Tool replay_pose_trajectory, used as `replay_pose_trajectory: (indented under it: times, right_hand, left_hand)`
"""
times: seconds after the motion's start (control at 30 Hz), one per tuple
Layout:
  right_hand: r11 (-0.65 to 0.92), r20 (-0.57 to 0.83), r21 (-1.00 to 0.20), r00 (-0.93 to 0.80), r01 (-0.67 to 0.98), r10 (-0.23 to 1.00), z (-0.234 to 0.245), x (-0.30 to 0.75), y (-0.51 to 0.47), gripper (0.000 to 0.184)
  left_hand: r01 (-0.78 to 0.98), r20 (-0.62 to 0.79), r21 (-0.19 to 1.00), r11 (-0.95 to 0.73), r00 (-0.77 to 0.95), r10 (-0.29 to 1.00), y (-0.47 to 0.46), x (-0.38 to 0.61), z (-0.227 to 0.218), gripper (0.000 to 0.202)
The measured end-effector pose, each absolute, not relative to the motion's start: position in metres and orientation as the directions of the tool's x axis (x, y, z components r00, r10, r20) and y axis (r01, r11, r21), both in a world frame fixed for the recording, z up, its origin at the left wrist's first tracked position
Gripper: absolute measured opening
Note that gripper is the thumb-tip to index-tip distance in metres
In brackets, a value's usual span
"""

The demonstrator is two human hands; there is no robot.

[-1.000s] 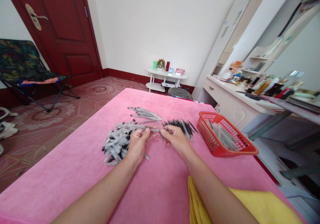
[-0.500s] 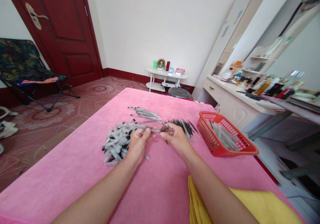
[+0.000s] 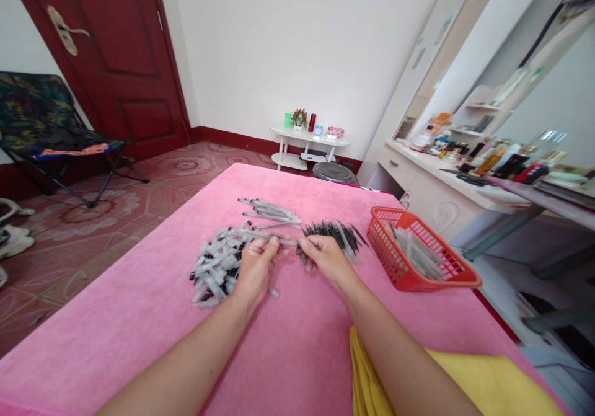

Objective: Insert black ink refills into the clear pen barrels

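Between my hands lies a translucent pen barrel [image 3: 289, 242], held level above the pink cloth. My left hand [image 3: 261, 258] is closed on its middle, thumb on top. At its right end my right hand [image 3: 321, 253] pinches the tip between thumb and fingers; a dark bit shows there. A heap of pen caps [image 3: 218, 264], translucent with black parts, is beside my left hand. Beyond my hands lies a row of grey pens [image 3: 269, 210] with dark ends. Several thin black pen pieces [image 3: 341, 236] are spread just behind my right hand.
A red plastic basket [image 3: 379, 252] holding translucent barrels stands at the right. Yellow cloth [image 3: 483, 379] lies under my right forearm. The pink-covered table [image 3: 158, 317] has a dresser [image 3: 427, 193] on its right and a folding chair [image 3: 60, 124] to the left.
The fingers of my right hand have turned around the barrel's right end, the thumb now lying over the top. My left hand and the piles look the same.
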State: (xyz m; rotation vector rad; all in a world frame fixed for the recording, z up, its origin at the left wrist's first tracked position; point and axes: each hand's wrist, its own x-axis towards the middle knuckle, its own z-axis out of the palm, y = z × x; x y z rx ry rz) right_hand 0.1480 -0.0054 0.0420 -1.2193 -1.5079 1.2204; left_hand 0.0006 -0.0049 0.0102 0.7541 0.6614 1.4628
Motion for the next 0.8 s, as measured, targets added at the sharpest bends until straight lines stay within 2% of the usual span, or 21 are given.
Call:
replay_pose_trajectory:
  times: [0.07, 0.17, 0.33, 0.4, 0.53, 0.8]
  right_hand:
    - [0.084, 0.047, -0.976, -0.179, 0.201, 0.983, 0.0427, 0.1478, -0.0058, 0.034]
    - [0.122, 0.102, -0.981, -0.138, 0.149, 0.985, 0.0440, 0.1473, -0.0063, 0.026]
    - [0.041, 0.006, -0.984, -0.195, 0.174, 0.981, 0.0408, 0.1473, -0.0058, 0.033]
    - [0.065, 0.025, -0.979, -0.202, 0.193, 0.979, 0.0397, 0.1479, -0.0055, 0.035]
    - [0.073, 0.052, -0.989, -0.167, 0.127, 0.985, 0.0417, 0.1481, -0.0060, 0.022]
    - [0.033, -0.009, -0.986, -0.244, 0.165, 0.970, 0.0433, 0.1462, -0.0085, 0.032]
  left_hand:
    - [-0.612, 0.059, 0.790, -0.036, 0.017, 0.998, -0.0046, 0.0007, 0.0098, 0.025]
    - [-0.610, 0.050, 0.791, -0.036, 0.006, 0.999, -0.0045, 0.0008, 0.0097, 0.025]
    - [-0.608, 0.066, 0.793, -0.043, 0.016, 0.998, -0.0048, 0.0007, 0.0090, 0.025]
    - [-0.599, 0.069, 0.799, -0.043, 0.020, 0.997, -0.0047, 0.0007, 0.0079, 0.025]
    - [-0.597, 0.070, 0.801, -0.047, 0.015, 0.997, -0.0041, 0.0008, 0.0063, 0.026]
    - [-0.597, 0.066, 0.801, -0.042, 0.018, 0.998, -0.0056, 0.0012, 0.0094, 0.027]
